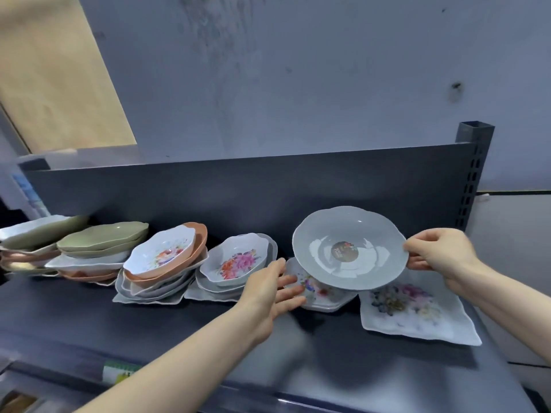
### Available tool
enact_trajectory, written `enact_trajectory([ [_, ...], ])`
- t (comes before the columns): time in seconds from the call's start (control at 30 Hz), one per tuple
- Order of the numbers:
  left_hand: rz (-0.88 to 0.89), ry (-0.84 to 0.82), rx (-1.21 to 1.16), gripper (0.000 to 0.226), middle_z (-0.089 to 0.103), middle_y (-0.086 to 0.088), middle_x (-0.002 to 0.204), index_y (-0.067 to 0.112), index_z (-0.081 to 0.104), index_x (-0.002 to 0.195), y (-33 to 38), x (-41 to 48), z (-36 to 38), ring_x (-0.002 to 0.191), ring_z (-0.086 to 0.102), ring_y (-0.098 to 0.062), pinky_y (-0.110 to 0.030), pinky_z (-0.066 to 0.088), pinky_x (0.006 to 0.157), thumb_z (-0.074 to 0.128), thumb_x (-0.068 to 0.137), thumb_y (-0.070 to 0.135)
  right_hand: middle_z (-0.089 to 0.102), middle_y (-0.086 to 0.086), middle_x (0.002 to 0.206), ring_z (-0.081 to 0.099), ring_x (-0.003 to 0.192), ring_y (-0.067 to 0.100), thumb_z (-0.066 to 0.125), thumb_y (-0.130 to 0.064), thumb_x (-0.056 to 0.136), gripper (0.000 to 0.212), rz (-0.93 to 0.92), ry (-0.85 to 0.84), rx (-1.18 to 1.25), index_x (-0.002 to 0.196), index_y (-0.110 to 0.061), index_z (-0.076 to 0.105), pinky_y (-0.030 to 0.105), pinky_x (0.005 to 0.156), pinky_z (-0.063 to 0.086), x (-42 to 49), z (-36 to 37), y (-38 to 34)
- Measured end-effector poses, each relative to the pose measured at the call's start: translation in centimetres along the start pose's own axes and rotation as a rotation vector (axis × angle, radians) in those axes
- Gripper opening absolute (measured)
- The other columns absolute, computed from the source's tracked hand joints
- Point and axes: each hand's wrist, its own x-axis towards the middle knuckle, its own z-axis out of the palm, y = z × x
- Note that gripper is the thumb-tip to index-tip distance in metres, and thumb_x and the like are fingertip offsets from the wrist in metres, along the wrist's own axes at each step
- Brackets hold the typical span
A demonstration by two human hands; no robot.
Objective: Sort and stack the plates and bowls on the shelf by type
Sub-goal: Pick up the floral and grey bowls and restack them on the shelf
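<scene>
Now, the pale grey round plastic bowl with a scalloped rim [375, 234] hangs tilted toward us above the dark metal shelf [179, 329], a dark round sticker [345, 251] at its middle. The right hand [441, 251] pinches its right rim. Under its lower edge lies a small white flowered plate [319, 293]. The left hand [271, 290], fingers straight, reaches that plate's left edge; whether it touches, I cannot tell. Just right sits a square white flowered plate [414, 308]. Off left are mixed piles: a flowered bowl on white plates [235, 260], another flowered bowl nested in an orange bowl [164, 254], and green plates [101, 236] beyond.
</scene>
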Motion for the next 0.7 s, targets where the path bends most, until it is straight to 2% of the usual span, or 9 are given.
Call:
enact_trajectory([
  [0.07, 0.055, -0.070, 0.100, 0.022, 0.067, -0.014, 0.110, 0.008, 0.063, 0.105, 0.9, -1.0, -0.8, 0.090, 0.069, -0.027, -0.036, 0.060, 0.068, 0.055, 0.092, 0.024, 0.067, 0.016, 0.065, 0.062, 0.051, 0.021, 0.063, 0.006, 0.074, 0.006, -0.013, -0.050, 0.008, 0.075, 0.008, 0.068, 0.027, 0.056, 0.057, -0.1, 1.6, -0.5],
  [0.13, 0.124, -0.083, 0.151, 0.021, 0.072, -0.009, 0.106, 0.010, 0.065, 0.109, 1.6, -1.7, -1.8, 0.087, 0.072, -0.024, -0.033, 0.060, 0.071, 0.056, 0.090, 0.014, 0.068, 0.015, 0.064, 0.063, 0.049, 0.019, 0.063, 0.005, 0.075, 0.006, -0.016, -0.105, 0.015, 0.075, 0.008, 0.068, 0.027, 0.056, 0.056, -0.3, 3.5, -1.1],
  [0.23, 0.171, -0.004, 0.129, 0.024, 0.075, -0.003, 0.089, 0.008, 0.063, 0.108, 2.4, -1.7, -3.6, 0.081, 0.071, -0.023, -0.029, 0.060, 0.064, 0.056, 0.087, 0.000, 0.069, 0.016, 0.066, 0.065, 0.050, 0.020, 0.063, 0.005, 0.076, 0.006, -0.017, -0.178, 0.032, 0.074, 0.007, 0.068, 0.024, 0.049, 0.056, -0.8, 6.5, -2.3],
  [0.37, 0.167, 0.088, 0.024, 0.027, 0.071, -0.013, 0.099, -0.001, 0.062, 0.107, 4.3, -1.2, -6.7, 0.077, 0.070, -0.025, -0.035, 0.061, 0.068, 0.056, 0.082, -0.010, 0.067, 0.017, 0.066, 0.063, 0.050, 0.020, 0.061, 0.005, 0.079, 0.008, -0.037, -0.307, 0.028, 0.075, 0.007, 0.067, 0.016, 0.041, 0.047, -1.6, 10.3, -4.1],
  [0.47, 0.165, 0.137, -0.022, 0.021, 0.069, -0.009, 0.085, 0.002, 0.063, 0.095, 6.2, -1.0, -9.3, 0.059, 0.070, -0.019, -0.028, 0.059, 0.053, 0.052, 0.084, -0.012, 0.069, 0.016, 0.069, 0.065, 0.053, 0.018, 0.060, -0.003, 0.084, 0.014, -0.039, -0.410, 0.030, 0.083, 0.006, 0.071, 0.022, 0.051, 0.055, -1.7, 13.0, -5.2],
  [0.5, 0.169, 0.155, -0.028, 0.019, 0.068, -0.009, 0.083, 0.003, 0.062, 0.093, 6.7, -0.9, -10.2, 0.059, 0.069, -0.019, -0.026, 0.058, 0.051, 0.051, 0.085, -0.011, 0.071, 0.017, 0.073, 0.067, 0.057, 0.020, 0.059, -0.006, 0.086, 0.016, -0.037, -0.419, 0.030, 0.085, 0.005, 0.071, 0.023, 0.054, 0.057, -1.6, 13.8, -5.5],
  [0.63, 0.190, 0.178, -0.069, 0.029, 0.067, -0.015, 0.094, -0.002, 0.057, 0.114, 8.4, 0.4, -14.0, 0.075, 0.066, -0.025, -0.030, 0.060, 0.059, 0.049, 0.088, -0.010, 0.073, 0.018, 0.078, 0.068, 0.060, 0.021, 0.057, -0.002, 0.086, 0.016, -0.080, -0.445, -0.133, 0.084, 0.001, 0.072, 0.025, 0.057, 0.058, -1.9, 16.9, -5.8],
  [0.7, 0.188, 0.159, -0.092, 0.032, 0.068, -0.017, 0.098, -0.002, 0.057, 0.118, 9.4, 0.8, -15.7, 0.071, 0.069, -0.025, -0.031, 0.060, 0.059, 0.049, 0.087, -0.010, 0.073, 0.017, 0.075, 0.067, 0.060, 0.021, 0.054, 0.004, 0.081, 0.019, -0.112, -0.454, -0.273, 0.081, 0.001, 0.072, 0.030, 0.062, 0.061, -2.2, 18.7, -5.8],
])
